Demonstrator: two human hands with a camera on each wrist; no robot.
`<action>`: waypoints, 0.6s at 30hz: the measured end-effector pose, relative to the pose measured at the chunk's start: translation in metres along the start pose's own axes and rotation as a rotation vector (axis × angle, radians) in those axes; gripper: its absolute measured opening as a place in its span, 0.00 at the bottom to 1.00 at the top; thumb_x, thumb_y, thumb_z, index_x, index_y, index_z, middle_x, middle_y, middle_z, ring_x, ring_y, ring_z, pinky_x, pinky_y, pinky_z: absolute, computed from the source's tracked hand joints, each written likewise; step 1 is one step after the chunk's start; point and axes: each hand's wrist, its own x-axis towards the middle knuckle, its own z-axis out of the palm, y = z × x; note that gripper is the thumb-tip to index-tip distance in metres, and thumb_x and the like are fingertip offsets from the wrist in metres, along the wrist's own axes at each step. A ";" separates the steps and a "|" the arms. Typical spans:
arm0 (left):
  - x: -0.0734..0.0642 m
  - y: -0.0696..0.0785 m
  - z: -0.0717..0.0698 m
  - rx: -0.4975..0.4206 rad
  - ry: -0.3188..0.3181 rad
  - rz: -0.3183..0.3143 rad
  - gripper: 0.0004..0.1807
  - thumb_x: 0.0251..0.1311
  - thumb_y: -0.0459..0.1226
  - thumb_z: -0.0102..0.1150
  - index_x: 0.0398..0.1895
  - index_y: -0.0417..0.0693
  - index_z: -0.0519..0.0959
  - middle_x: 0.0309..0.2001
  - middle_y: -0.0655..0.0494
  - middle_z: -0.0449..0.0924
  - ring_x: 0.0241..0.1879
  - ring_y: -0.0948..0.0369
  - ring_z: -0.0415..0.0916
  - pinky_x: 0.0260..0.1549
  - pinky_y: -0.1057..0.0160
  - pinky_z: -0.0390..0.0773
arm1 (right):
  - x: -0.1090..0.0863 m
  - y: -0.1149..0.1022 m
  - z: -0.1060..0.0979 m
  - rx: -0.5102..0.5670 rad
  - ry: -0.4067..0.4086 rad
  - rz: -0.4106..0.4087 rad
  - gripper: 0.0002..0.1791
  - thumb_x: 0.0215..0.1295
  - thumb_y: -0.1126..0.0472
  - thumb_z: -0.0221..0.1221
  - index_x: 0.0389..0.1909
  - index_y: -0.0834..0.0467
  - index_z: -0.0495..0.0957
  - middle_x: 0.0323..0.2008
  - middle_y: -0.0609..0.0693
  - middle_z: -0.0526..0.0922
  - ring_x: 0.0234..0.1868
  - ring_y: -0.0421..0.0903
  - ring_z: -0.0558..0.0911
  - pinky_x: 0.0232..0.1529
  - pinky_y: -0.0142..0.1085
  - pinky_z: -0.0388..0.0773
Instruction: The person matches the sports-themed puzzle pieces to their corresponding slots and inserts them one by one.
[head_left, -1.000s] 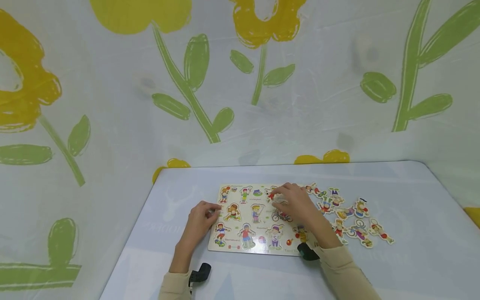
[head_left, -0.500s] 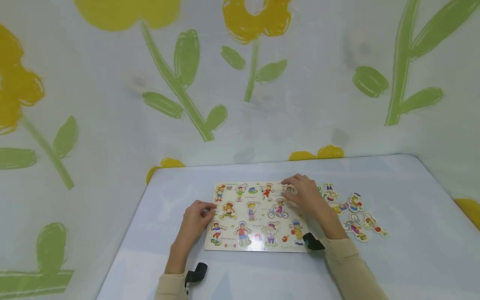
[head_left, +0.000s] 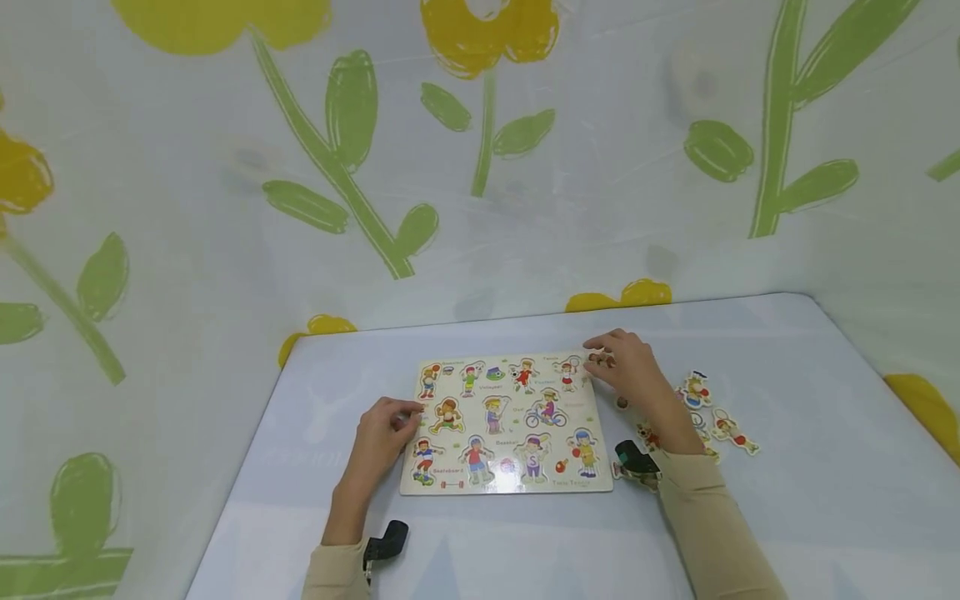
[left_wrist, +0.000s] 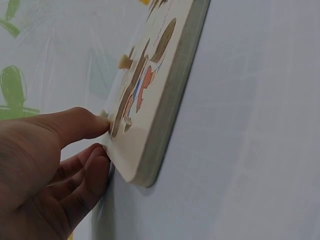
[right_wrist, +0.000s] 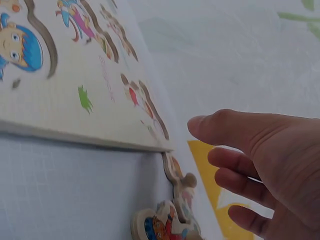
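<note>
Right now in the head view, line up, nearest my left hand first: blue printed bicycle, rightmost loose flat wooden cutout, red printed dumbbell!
1. Red dumbbell, lower left of puzzle board.
2. Blue bicycle, board's right half.
3. Wooden cutout, right of board.

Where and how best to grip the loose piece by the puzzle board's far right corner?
Pinch the loose piece by its knob, probably from above and the right: the knob stands up from the flat piece, while the puzzle board sits close on the left.
</note>
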 end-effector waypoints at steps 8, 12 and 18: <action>0.001 0.000 0.000 -0.007 -0.002 -0.011 0.10 0.59 0.35 0.64 0.44 0.48 0.86 0.38 0.52 0.79 0.29 0.64 0.71 0.27 0.70 0.70 | 0.000 0.011 -0.002 -0.015 0.036 0.002 0.14 0.62 0.62 0.65 0.48 0.62 0.83 0.47 0.65 0.82 0.48 0.63 0.79 0.52 0.61 0.70; 0.000 0.000 -0.001 -0.006 -0.001 -0.026 0.09 0.60 0.36 0.64 0.43 0.48 0.86 0.38 0.53 0.79 0.29 0.64 0.70 0.27 0.70 0.70 | -0.001 0.014 -0.001 -0.035 0.032 0.030 0.13 0.63 0.62 0.63 0.47 0.62 0.84 0.45 0.64 0.83 0.47 0.62 0.79 0.51 0.61 0.70; 0.001 0.000 0.000 -0.015 -0.001 -0.024 0.09 0.60 0.36 0.64 0.44 0.48 0.86 0.39 0.52 0.79 0.29 0.63 0.70 0.28 0.71 0.70 | -0.001 0.021 0.000 -0.065 0.004 0.067 0.13 0.64 0.60 0.63 0.47 0.60 0.84 0.43 0.60 0.84 0.46 0.60 0.79 0.49 0.59 0.70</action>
